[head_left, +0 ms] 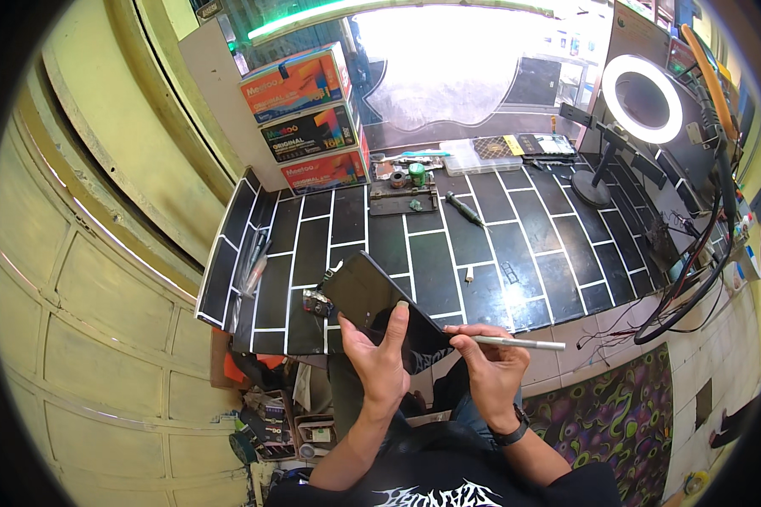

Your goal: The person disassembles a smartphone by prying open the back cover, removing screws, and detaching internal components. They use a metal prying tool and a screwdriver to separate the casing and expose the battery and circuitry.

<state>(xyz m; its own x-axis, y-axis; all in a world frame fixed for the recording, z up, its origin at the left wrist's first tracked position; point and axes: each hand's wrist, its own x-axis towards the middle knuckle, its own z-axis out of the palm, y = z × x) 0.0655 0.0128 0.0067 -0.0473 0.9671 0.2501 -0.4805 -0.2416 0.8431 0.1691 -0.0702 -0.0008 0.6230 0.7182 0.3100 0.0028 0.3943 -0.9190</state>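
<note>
My left hand (379, 359) grips a dark smartphone (365, 291), thumb lying along its near side, over the table's front edge. The phone is tilted, its glossy black face showing. My right hand (495, 372), with a dark watch at the wrist, pinches a slim silver pen-shaped tool (528, 343). The tool's inner end meets the phone's lower right corner; my fingers hide the exact tip. Just left of the phone, a small item with metallic and coloured parts (316, 302) lies on the table.
The black table (431, 253) has white brick-pattern lines. A dark-handled screwdriver (465, 209), a parts tray (404, 203) and a clear plastic case (482, 160) lie farther back. Stacked boxes (313, 131) stand at left. At right are a lit ring lamp (643, 99) and loose cables (685, 308).
</note>
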